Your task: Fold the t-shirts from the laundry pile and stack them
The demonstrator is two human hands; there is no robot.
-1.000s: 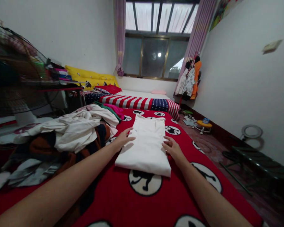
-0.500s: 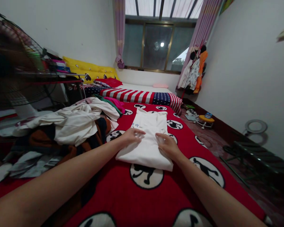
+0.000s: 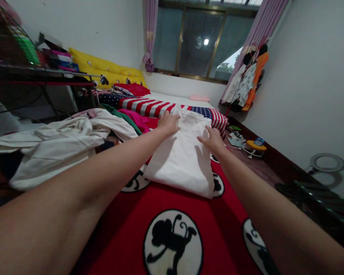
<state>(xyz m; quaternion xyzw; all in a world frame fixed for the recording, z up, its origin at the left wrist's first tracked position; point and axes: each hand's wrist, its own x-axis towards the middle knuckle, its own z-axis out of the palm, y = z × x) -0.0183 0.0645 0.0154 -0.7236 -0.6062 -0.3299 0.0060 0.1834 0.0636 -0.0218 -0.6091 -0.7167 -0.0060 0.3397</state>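
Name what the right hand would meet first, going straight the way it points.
The right hand would most likely meet the folded white garment first, towards its far end. Depth is unclear in this view, so the hand may be touching it now.

One folded white garment (image 3: 186,160); at it, I remotely count one left hand (image 3: 169,125), one right hand (image 3: 214,140); beyond it, two purple curtains (image 3: 150,30); to its right, one ring light (image 3: 327,156).

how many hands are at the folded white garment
2: the left hand at the left edge of the folded white garment, toward its far end, and the right hand at its right edge; no others show.
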